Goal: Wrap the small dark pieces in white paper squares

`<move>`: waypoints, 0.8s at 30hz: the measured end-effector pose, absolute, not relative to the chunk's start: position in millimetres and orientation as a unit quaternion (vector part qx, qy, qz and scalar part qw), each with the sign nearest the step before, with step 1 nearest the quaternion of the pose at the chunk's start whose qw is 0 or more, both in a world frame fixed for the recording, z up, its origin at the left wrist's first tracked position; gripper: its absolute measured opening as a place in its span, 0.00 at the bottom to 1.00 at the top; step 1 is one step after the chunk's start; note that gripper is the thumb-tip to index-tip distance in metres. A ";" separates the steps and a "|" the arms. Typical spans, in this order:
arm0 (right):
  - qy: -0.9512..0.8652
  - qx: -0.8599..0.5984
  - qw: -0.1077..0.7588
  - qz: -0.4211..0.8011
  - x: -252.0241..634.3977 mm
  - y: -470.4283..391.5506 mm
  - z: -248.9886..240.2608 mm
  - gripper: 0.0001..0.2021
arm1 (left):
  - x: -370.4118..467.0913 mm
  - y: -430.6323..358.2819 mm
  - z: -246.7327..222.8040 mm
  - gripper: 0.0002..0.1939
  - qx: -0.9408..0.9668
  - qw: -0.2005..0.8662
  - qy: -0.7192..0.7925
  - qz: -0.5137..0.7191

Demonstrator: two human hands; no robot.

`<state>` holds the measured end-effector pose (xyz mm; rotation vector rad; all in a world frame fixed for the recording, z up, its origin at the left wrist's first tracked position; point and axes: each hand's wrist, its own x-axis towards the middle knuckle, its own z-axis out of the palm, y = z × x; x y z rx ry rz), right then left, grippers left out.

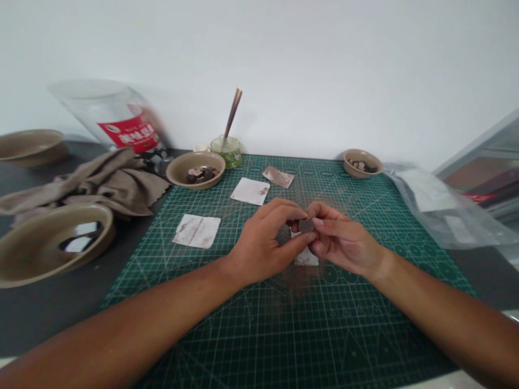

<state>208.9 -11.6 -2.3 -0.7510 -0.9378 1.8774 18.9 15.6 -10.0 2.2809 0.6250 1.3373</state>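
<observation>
Both hands meet above the middle of the green cutting mat (259, 346). Between the thumb and fingers of my left hand (270, 240) is a small dark grey-brown piece (306, 225) with a flat face; its exact kind does not show. My right hand (344, 237) pinches the same piece from the other side. Under the fingers lies a small smudged white paper square (307, 258), partly hidden by the hands. Brownish dust marks the mat around it.
Stained sandpaper-like squares (197, 231) lie left and behind. Tan bowls (194, 183) (363, 170) hold dark and pale pieces. A larger bowl (24, 270), brown cloth (117, 183), tilted clear jar (130, 129), green glass cup (231, 154) with sticks and plastic bag (441, 210) surround the mat.
</observation>
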 end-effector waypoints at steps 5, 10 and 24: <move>-0.383 -0.300 0.438 0.756 208.6 -11.9 -1.8 0.11 | 18.5 15.2 -10.7 0.11 0.819 0.218 0.222 0.482; -0.379 -0.294 0.435 0.762 208.5 -12.0 -1.5 0.10 | 18.3 14.6 -10.6 0.10 0.821 0.220 0.224 0.477; -0.456 -0.320 0.473 0.683 200.4 -14.8 -4.9 0.16 | 21.4 16.2 -13.3 0.10 0.821 0.196 0.231 0.484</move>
